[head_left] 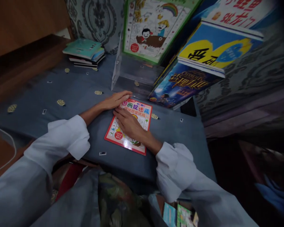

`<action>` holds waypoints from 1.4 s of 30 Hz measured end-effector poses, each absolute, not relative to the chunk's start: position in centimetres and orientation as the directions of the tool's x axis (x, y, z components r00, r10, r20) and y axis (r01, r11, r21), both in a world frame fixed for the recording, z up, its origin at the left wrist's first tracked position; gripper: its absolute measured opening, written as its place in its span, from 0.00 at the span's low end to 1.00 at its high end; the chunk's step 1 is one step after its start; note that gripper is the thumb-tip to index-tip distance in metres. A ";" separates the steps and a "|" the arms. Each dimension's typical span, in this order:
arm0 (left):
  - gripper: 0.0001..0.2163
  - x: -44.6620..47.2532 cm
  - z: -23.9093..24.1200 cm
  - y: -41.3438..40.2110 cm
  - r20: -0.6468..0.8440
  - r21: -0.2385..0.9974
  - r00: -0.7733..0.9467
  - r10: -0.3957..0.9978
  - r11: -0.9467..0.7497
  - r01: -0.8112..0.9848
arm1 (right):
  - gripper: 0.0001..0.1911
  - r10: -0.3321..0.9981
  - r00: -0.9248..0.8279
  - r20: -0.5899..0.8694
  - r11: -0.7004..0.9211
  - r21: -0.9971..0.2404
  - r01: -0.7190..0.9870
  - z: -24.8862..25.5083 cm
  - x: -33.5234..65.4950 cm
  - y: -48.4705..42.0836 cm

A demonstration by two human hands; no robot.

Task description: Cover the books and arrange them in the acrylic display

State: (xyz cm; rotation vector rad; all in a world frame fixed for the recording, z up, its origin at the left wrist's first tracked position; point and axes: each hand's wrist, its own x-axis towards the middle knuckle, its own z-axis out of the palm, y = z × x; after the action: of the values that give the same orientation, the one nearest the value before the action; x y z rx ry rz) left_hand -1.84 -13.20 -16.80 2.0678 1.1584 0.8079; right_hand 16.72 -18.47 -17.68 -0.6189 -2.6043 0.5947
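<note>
A thin red-bordered children's book (142, 113) lies flat on the blue-grey cloth-covered table (75, 91). My right hand (129, 123) rests flat on its cover, fingers stretched toward the upper left corner. My left hand (115, 99) lies flat by the book's top left corner, fingers extended and touching its edge. Neither hand holds anything. Both arms wear white sleeves.
A clear acrylic stand (123, 74) holding a green-bordered picture book (153, 26) is just behind the hands. Blue and yellow books (203, 60) lean at the right. A stack of books (85, 53) sits at the back left. More books (180, 216) lie below near my lap.
</note>
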 end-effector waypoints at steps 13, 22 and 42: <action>0.28 1.0 -18.3 -14.9 0.181 0.453 0.463 0.868 -0.491 0.744 | 0.23 0.291 -0.937 0.195 0.902 -0.384 0.200 -18.1 16.2 -27.4; 0.35 1.9 -18.6 -15.3 0.130 0.333 0.451 0.883 -0.468 0.819 | 0.29 0.377 -0.906 0.194 0.880 -0.381 0.284 -17.2 19.5 -28.6; 0.23 2.9 -17.6 -17.3 0.195 0.127 0.251 0.948 -0.279 0.952 | 0.29 0.575 -0.813 0.094 0.745 -0.471 0.472 -16.4 23.6 -25.7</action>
State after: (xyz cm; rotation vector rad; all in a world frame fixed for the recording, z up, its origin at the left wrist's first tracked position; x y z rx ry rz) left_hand 2.86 -17.26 -17.63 2.4986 1.8968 0.3694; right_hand 23.58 -25.70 -16.40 -0.8268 -2.7123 0.6389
